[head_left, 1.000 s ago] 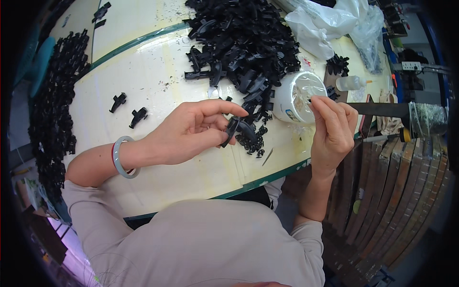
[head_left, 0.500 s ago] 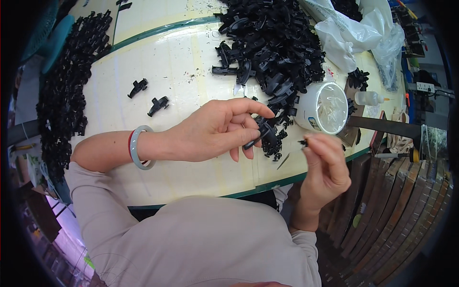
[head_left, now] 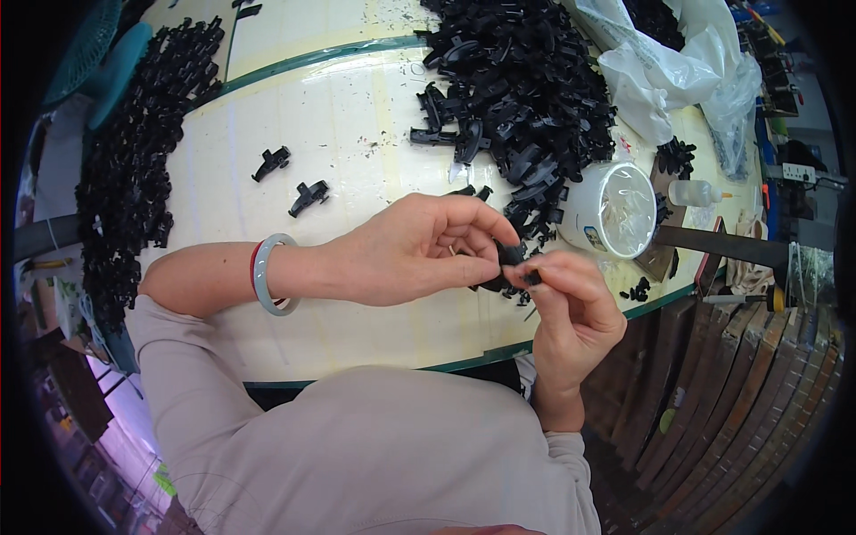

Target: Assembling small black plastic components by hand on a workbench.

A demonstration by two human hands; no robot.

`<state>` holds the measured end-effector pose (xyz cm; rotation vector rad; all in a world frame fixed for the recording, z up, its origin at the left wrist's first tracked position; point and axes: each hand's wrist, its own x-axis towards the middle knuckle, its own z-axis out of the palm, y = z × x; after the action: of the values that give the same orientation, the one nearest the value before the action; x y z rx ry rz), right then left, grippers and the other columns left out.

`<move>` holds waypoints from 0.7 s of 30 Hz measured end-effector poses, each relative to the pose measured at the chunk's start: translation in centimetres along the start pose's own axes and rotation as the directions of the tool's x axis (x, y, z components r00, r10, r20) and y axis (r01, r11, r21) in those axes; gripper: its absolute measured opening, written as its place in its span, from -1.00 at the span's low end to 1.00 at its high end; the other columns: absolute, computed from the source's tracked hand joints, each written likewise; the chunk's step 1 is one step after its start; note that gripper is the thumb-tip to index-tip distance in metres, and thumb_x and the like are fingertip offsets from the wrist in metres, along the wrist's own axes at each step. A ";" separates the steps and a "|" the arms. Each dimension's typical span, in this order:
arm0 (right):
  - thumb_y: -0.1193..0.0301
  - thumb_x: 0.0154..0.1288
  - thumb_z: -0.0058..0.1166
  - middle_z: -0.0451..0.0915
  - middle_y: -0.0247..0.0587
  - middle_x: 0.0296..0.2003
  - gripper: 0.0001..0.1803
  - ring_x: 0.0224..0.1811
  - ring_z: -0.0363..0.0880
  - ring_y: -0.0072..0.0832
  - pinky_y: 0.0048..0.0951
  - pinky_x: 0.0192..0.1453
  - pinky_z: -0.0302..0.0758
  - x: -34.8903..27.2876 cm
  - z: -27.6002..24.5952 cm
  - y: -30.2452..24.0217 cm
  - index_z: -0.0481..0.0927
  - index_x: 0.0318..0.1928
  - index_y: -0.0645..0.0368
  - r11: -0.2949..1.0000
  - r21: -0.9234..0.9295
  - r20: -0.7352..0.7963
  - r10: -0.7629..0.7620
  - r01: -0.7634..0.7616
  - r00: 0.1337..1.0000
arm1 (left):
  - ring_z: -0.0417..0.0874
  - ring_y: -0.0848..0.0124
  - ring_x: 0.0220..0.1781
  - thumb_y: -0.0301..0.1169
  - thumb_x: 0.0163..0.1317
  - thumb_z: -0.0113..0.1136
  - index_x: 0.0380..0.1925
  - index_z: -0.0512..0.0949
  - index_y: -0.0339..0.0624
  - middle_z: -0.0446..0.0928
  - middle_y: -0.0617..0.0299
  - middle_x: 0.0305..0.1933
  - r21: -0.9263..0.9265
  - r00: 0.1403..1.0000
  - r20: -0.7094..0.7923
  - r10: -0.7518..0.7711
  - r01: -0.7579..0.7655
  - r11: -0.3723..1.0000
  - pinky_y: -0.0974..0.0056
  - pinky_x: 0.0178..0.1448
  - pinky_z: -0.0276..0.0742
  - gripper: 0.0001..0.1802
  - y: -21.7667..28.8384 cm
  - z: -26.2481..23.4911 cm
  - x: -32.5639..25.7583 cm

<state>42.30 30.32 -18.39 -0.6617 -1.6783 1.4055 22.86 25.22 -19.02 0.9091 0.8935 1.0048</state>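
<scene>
My left hand [head_left: 437, 245], with a pale bangle and a red band at its wrist, holds a black plastic part [head_left: 509, 254] between thumb and fingers. Much of that part is hidden behind the fingers. My right hand [head_left: 577, 299] pinches a small dark piece [head_left: 532, 277] between thumb and forefinger, close beside the left fingertips. Whether the two pieces touch, I cannot tell. Beyond the hands rises a big heap of black plastic parts [head_left: 526, 98]. Two similar black parts, one [head_left: 271, 163] behind the other [head_left: 308, 198], lie apart on the pale tabletop [head_left: 374, 334].
A white tub [head_left: 586, 214] with a clear bag inside stands right of my hands. Past it are a small squeeze bottle [head_left: 695, 193] and white plastic bags [head_left: 655, 67]. More black parts [head_left: 134, 134] line the left side. Brown slabs [head_left: 713, 410] stand below the table's right edge.
My right hand has moved left with its small dark piece, up to the left hand. The left hand keeps its hold on the black part. The whole view has shifted slightly.
</scene>
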 end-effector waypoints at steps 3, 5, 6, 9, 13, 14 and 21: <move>0.77 0.09 0.10 0.55 0.01 -0.24 -0.80 -0.23 0.60 -0.38 -0.47 -0.13 0.59 -0.7 0.2 -0.3 0.57 -0.23 0.38 0.991 0.119 -0.018 0.070 -0.068 0.997 | 0.57 0.57 -0.16 -0.56 0.20 0.16 0.02 0.39 -0.33 0.56 0.21 -0.19 0.052 0.996 -0.009 -0.083 0.084 0.995 0.50 -0.09 0.51 -0.63 0.6 -0.5 0.3; 0.75 0.14 0.06 0.52 0.05 -0.22 -0.83 -0.22 0.59 -0.34 -0.38 -0.11 0.63 -0.9 0.1 -0.3 0.55 -0.22 0.39 0.980 0.178 -0.002 0.087 -0.086 0.996 | 0.59 0.54 -0.13 -0.60 0.13 0.23 0.01 0.39 -0.34 0.57 0.16 -0.19 -0.099 0.992 -0.004 -0.124 0.123 0.988 0.49 -0.07 0.54 -0.58 0.4 -0.5 0.4; 0.74 0.16 0.04 0.51 0.05 -0.20 -0.83 -0.21 0.59 -0.33 -0.34 -0.11 0.64 -0.9 0.1 -0.3 0.54 -0.21 0.39 0.962 0.247 -0.006 0.121 -0.116 0.993 | 0.59 0.54 -0.13 -0.60 0.13 0.23 0.01 0.39 -0.34 0.57 0.16 -0.19 -0.096 0.992 -0.004 -0.124 0.123 0.988 0.49 -0.07 0.54 -0.58 0.5 -0.5 0.3; 0.72 0.20 0.01 0.50 0.06 -0.18 -0.84 -0.19 0.58 -0.31 -0.29 -0.11 0.66 -1.1 0.0 -0.1 0.53 -0.19 0.40 0.924 0.346 -0.006 0.176 -0.163 0.984 | 0.61 0.51 -0.11 -0.65 0.08 0.24 0.02 0.38 -0.34 0.59 0.11 -0.17 -0.162 0.986 0.037 -0.165 0.169 0.972 0.48 -0.05 0.55 -0.54 0.7 -0.7 0.3; 0.72 0.18 0.03 0.51 0.05 -0.19 -0.85 -0.20 0.58 -0.33 -0.33 -0.12 0.65 -1.3 0.3 0.0 0.53 -0.21 0.39 0.920 0.350 -0.027 0.202 -0.180 0.979 | 0.61 0.49 -0.09 -0.64 0.14 0.18 0.04 0.37 -0.35 0.59 0.07 -0.12 -0.212 0.989 0.065 -0.136 0.147 0.966 0.45 -0.02 0.56 -0.58 0.3 -0.7 0.5; 0.72 0.18 0.03 0.51 0.05 -0.19 -0.85 -0.20 0.58 -0.33 -0.33 -0.12 0.65 -1.3 0.2 0.2 0.53 -0.21 0.39 0.919 0.351 -0.028 0.201 -0.178 0.979 | 0.62 0.49 -0.09 -0.63 0.16 0.16 0.04 0.36 -0.35 0.59 0.06 -0.11 -0.225 0.991 0.057 -0.119 0.129 0.966 0.45 -0.02 0.56 -0.59 0.2 -0.6 0.5; 0.73 0.02 0.21 0.60 -0.08 -0.29 -0.77 -0.28 0.60 -0.43 -0.55 -0.22 0.57 -0.9 0.3 0.2 0.60 -0.25 0.31 0.937 -0.324 -0.046 -0.154 0.131 0.987 | 0.63 0.50 -0.15 -0.59 0.18 0.18 0.06 0.36 -0.34 0.60 0.10 -0.14 -0.213 0.982 0.062 -0.181 0.190 0.958 0.44 -0.03 0.56 -0.58 0.5 -0.4 0.4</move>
<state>42.45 29.47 -18.83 -0.7433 -1.8768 1.0041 22.44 25.78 -18.75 0.6462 0.7995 0.8977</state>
